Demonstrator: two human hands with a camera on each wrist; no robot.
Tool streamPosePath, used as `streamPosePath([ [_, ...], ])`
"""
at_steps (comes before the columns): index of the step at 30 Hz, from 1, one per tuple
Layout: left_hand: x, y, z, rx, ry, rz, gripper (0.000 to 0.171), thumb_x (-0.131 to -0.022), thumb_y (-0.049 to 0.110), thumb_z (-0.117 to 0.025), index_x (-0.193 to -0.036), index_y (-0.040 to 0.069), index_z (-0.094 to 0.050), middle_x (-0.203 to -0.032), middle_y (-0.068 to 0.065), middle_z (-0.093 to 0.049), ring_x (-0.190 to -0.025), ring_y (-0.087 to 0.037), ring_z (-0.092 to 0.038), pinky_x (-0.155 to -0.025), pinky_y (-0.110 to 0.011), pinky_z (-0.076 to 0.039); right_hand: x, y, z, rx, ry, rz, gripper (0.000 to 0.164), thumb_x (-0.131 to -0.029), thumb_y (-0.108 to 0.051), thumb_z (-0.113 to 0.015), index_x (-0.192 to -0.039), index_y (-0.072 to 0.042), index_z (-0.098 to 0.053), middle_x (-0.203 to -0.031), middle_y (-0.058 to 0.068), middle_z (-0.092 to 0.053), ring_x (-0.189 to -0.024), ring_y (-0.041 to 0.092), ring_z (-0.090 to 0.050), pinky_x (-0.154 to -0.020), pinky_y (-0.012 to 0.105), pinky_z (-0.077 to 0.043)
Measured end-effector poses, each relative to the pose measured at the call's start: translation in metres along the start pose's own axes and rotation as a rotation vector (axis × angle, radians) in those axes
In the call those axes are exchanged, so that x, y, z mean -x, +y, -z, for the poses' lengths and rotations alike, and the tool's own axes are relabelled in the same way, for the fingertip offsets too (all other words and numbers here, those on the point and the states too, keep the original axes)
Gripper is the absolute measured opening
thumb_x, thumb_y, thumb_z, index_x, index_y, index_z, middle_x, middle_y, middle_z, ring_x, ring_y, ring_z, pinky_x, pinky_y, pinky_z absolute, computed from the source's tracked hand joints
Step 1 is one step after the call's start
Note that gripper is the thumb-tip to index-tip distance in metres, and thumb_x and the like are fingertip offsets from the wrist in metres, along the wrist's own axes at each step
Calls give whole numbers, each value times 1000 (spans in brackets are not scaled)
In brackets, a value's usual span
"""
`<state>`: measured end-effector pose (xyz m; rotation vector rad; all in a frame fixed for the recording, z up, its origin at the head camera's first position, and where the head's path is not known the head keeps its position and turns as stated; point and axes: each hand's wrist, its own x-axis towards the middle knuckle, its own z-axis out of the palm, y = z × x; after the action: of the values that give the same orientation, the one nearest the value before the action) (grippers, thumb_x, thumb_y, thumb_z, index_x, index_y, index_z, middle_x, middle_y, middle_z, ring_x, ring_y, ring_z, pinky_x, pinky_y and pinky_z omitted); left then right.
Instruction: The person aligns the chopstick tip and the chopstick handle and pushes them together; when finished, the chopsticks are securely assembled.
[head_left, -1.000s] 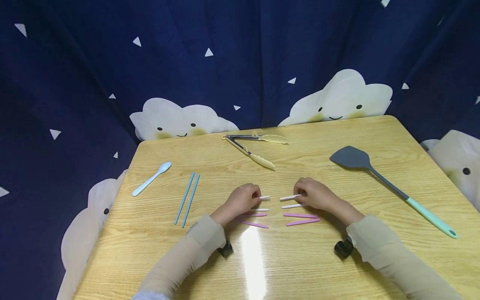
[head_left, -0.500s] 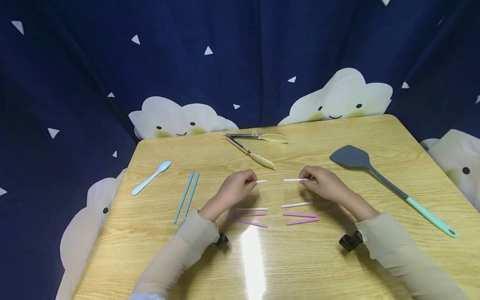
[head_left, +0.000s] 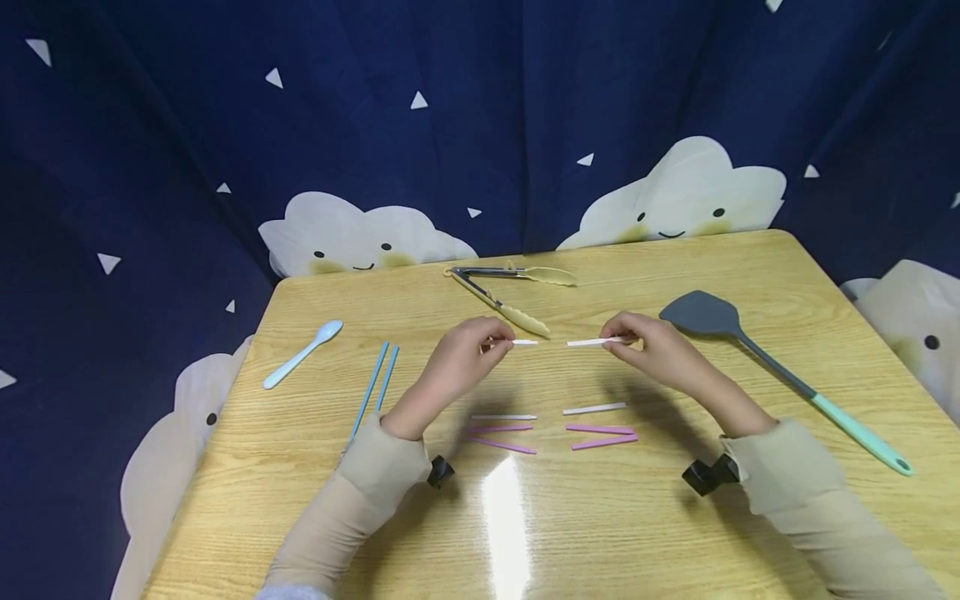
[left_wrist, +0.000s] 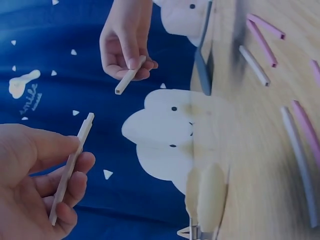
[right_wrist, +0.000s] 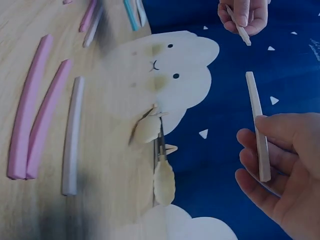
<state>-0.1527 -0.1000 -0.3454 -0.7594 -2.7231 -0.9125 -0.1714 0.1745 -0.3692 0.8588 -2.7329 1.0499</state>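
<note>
Between thumb and fingers, my left hand (head_left: pixel 461 362) pinches a white chopstick half (left_wrist: pixel 84 131) with a narrower stepped tip. My right hand (head_left: pixel 660 350) pinches a second white chopstick half (right_wrist: pixel 254 97); the left wrist view shows its square end. Both pieces are held up above the table, roughly level, ends facing each other across a small gap. Below them on the table lie two more white halves, one at left (head_left: pixel 504 417) and one at right (head_left: pixel 594 409). Nearer are pink chopstick halves, a pair at left (head_left: pixel 504 445) and a pair at right (head_left: pixel 603 442).
Two blue chopsticks (head_left: pixel 369 387) lie left of my left hand, partly behind the sleeve. A light blue spoon (head_left: pixel 303 354) is farther left. Yellow-tipped tongs (head_left: pixel 474 288) lie spread beyond the hands. On the right is a grey turner (head_left: pixel 701 315) with a mint handle.
Both hands have lifted the two white halves off the table and moved them up and away from the body, toward the tongs. The other pieces stay in place.
</note>
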Motion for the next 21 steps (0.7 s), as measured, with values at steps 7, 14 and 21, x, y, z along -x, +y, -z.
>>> streamPosePath([
  [7,0,5,7,60,15,-9,8,-82,10,-64,-90,8,-67,-84,0,-62,-75,-12,-57,-64,-23,-44,0,-9,7,-1,34,16,6,-85,-7,-60,-90,-10,-59,-82,-1,-60,-76,11,-54,-61,32,-43],
  [14,0,7,10,69,66,-107,10,-82,8,-64,-90,6,-70,-81,-2,-62,-74,-12,-56,-64,-26,-46,-1,-11,8,-49,29,10,7,-85,-5,-59,-91,-10,-58,-81,-1,-60,-73,7,-52,-57,25,-41],
  [21,-1,9,12,48,101,-144,10,-80,10,-67,-89,9,-72,-79,0,-63,-73,-13,-55,-65,-23,-44,-2,-14,10,-91,32,29,8,-86,-4,-58,-93,-8,-58,-82,0,-60,-72,5,-53,-60,24,-44],
])
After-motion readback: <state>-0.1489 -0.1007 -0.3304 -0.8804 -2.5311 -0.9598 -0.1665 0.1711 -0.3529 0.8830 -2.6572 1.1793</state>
